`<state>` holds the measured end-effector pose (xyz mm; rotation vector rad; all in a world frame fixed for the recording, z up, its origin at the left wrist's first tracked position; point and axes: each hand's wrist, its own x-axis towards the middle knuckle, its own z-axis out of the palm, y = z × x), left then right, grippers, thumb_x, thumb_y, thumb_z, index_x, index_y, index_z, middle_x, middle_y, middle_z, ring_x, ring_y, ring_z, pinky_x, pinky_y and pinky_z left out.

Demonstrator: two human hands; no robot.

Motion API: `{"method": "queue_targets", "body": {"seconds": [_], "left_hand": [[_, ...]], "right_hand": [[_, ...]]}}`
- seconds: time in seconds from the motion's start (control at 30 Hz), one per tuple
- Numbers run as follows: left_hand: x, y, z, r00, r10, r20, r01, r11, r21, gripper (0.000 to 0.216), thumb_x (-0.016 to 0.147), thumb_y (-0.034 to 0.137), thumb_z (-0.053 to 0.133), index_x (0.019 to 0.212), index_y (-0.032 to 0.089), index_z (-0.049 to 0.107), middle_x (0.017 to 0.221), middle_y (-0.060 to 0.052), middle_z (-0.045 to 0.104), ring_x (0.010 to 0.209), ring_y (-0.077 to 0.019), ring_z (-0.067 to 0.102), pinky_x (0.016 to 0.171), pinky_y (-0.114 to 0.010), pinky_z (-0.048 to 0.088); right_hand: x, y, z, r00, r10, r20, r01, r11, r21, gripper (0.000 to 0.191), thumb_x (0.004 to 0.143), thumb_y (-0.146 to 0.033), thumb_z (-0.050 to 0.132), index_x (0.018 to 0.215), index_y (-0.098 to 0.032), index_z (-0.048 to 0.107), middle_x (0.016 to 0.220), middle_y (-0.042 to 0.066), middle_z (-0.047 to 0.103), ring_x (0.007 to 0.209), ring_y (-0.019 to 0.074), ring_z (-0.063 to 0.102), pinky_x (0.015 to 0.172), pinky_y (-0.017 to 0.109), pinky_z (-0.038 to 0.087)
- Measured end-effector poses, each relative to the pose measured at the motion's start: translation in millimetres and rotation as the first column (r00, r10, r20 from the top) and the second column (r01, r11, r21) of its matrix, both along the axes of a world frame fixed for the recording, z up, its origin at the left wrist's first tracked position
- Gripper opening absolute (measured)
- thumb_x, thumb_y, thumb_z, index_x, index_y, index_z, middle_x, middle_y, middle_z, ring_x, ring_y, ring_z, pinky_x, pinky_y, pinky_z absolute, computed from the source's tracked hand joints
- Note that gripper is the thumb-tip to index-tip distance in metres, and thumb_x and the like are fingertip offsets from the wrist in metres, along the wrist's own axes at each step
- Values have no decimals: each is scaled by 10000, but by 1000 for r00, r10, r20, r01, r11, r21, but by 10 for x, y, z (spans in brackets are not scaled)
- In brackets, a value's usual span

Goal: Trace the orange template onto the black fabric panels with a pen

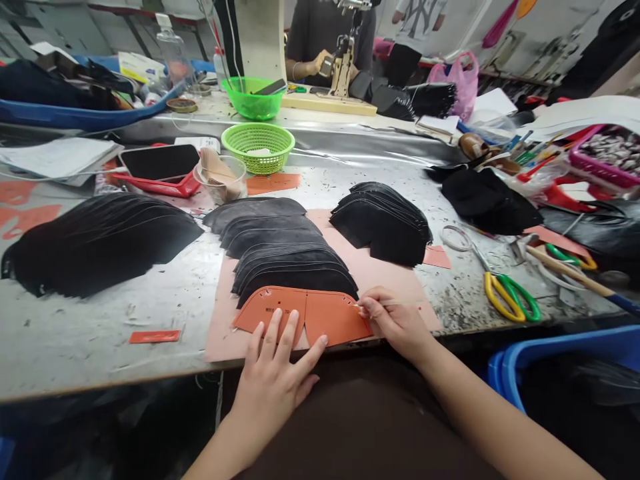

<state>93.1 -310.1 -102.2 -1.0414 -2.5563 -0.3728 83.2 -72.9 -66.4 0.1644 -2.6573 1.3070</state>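
An orange pattern template (330, 315) with small slots and printed marks lies at the front edge of the table, over the nearest of the fanned black pieces (295, 267). My left hand (277, 370) lies on the template with its fingers spread. At the template's right end, my right hand (393, 320) pinches a thin, pale-tipped marking tool (358, 307), its point by the slots; most of it is hidden by the fingers. Under the pieces is a pink board (220, 337). Further stacks of black pieces lie at left (100, 240) and right (383, 223).
Scissors with yellow and green handles (510, 297) and a hammer (575, 270) lie at right. Behind are a green basket (257, 148), a plastic cup (223, 180) and a phone (160, 162). A blue bin (515, 353) stands lower right. Another person (325, 40) works at a machine opposite.
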Motion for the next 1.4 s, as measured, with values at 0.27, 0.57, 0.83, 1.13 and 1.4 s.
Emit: {"method": "queue_targets", "body": {"seconds": [0.27, 0.57, 0.83, 1.13, 1.4], "left_hand": [[-8, 6, 6, 1000, 10, -8, -10, 1000, 8, 566, 678, 466, 706, 1209, 379, 533, 1328, -103, 448, 1220, -361, 383, 1005, -487, 230], [-22, 0, 4, 1000, 5, -10, -5, 1000, -1, 555, 685, 463, 700, 1207, 387, 530, 1309, -106, 462, 1216, -358, 383, 988, -478, 241], [14, -60, 26, 1000, 18, 6, -18, 998, -61, 639, 678, 471, 708, 1260, 448, 446, 1340, -70, 435, 1246, -328, 339, 1004, -457, 214], [25, -58, -77, 999, 15, -41, -14, 1000, 28, 558, 804, 409, 595, 1313, 446, 369, 1295, -88, 468, 1258, -312, 328, 996, -466, 239], [28, -65, -104, 999, 19, -33, -17, 998, 60, 574, 805, 384, 599, 1319, 452, 351, 1281, -80, 481, 1260, -300, 324, 999, -452, 244]], "right_hand": [[-74, -73, 18, 997, 43, 64, -47, 998, 52, 313, 926, -368, 345, 770, -188, 548, 726, 41, 603, 655, 156, 594, 633, 273, 481], [-212, -101, 105, 991, 86, 101, -97, 990, 99, 280, 908, -311, 362, 742, -183, 548, 691, 31, 608, 616, 150, 583, 583, 258, 454], [-572, -771, 203, 933, 358, -20, -358, 933, -15, 196, 893, -252, 388, 789, -196, 544, 731, 17, 607, 682, 142, 590, 634, 241, 448], [-738, -1046, 181, 897, 436, 72, -440, 865, 242, 159, 897, -193, 423, 796, -183, 545, 758, 34, 618, 718, 160, 568, 661, 259, 424], [-736, -1110, 162, 882, 467, 60, -468, 854, 226, 171, 905, -221, 425, 809, -187, 562, 780, 33, 635, 751, 164, 574, 687, 266, 429]]}}
